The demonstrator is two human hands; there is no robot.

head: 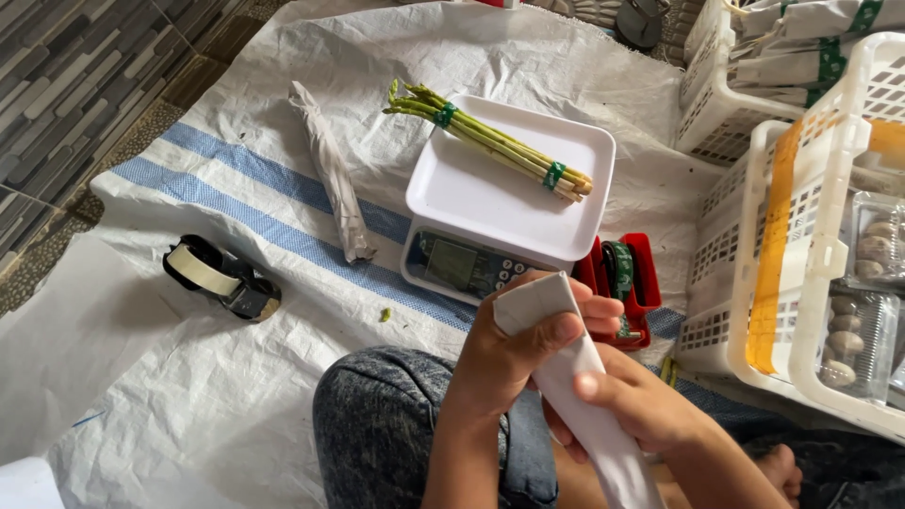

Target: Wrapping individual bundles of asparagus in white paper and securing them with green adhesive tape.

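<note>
White woven plastic sheeting covers the floor. Above the lap, a long white paper-wrapped bundle is gripped by closed left fingers and right fingers; if the grip is loosened, the paper could probably unroll.

Setting, as I read it from the head camera: an informal floor-level produce packing spot, likely in a home or small vendor's back room. Evidence: a white woven plastic sheet with blue stripes spread over grey patterned floor tiles; a white digital weighing scale with a flat tray bearing a bundle of green asparagus stalks tied with green bands; a finished bundle wrapped in white paper; a black tape dispenser with pale tape; a red tape dispenser with green tape; white perforated plastic crates holding packed produce in clear trays.
</note>
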